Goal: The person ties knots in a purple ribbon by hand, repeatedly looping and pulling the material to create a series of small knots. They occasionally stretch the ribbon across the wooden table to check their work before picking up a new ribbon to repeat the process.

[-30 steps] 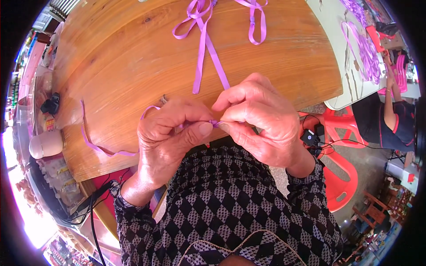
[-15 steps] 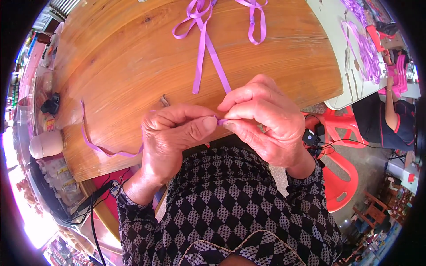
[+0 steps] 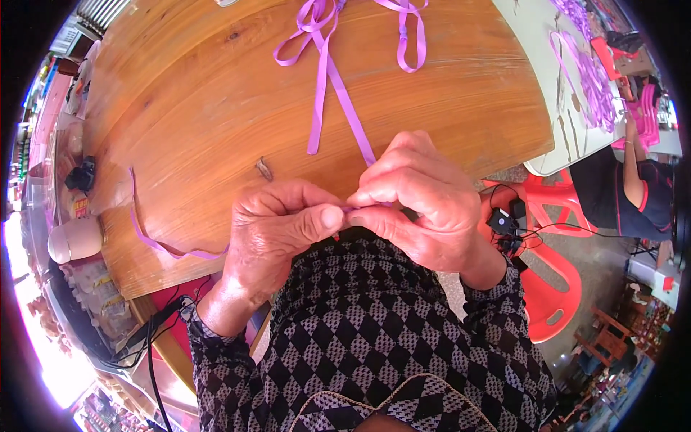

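Note:
Over the near edge of the wooden table [image 3: 216, 93], my left hand [image 3: 277, 230] and my right hand [image 3: 421, 209] meet, thumbs and forefingers closed. Between them they pinch a purple ribbon [image 3: 176, 252], whose middle shows only as a sliver at the fingertips. One length trails from my left hand across the table to the left. Another purple strip [image 3: 347, 119] runs from beneath my right hand up to a looped ribbon bundle [image 3: 309, 27] at the far side. Beside that bundle lies a second ribbon loop [image 3: 412, 54]. My fingers hide what form the pinched part has.
A small brown scrap [image 3: 264, 169] lies beyond my left hand. At right, a white table [image 3: 551, 155] bears a heap of purple ribbon [image 3: 594, 93]; red chairs [image 3: 551, 295] and a seated person [image 3: 633, 191] are near it. A pale pink rounded object [image 3: 75, 237] sits at left.
Both hands have shifted slightly, the right one leftward, and the fingertips are now closer together. Less of the pinched ribbon shows between them.

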{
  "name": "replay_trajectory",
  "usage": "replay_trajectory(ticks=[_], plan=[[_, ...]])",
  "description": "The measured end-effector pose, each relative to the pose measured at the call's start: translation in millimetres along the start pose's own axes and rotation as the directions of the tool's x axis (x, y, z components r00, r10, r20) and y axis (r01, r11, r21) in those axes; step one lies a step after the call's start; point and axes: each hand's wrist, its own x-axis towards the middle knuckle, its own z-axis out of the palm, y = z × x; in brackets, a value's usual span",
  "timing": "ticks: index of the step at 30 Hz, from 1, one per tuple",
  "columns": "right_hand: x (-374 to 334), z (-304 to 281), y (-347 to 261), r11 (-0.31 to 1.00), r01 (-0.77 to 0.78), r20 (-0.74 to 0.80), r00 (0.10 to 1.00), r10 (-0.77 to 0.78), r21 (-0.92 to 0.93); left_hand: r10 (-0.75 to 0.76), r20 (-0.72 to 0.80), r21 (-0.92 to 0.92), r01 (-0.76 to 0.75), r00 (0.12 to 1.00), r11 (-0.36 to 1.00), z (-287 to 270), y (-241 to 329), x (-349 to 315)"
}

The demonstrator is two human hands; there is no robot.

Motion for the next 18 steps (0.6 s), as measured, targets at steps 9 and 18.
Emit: replay_trajectory(ticks=[9, 18], plan=[[-1, 0, -3, 0.998, -0.027, 0.070, 0.997, 0.024, 0.053, 0.346, 0.342, 0.675, -0.485, 0.873, 0.556, -16, 18, -5], [5, 1, -12, 0.996, 0.063, 0.025, 0.998, -0.061, -0.062, -0.089, 0.031, 0.225, 0.080, 0.996, 0.971, 10, 29, -15]])
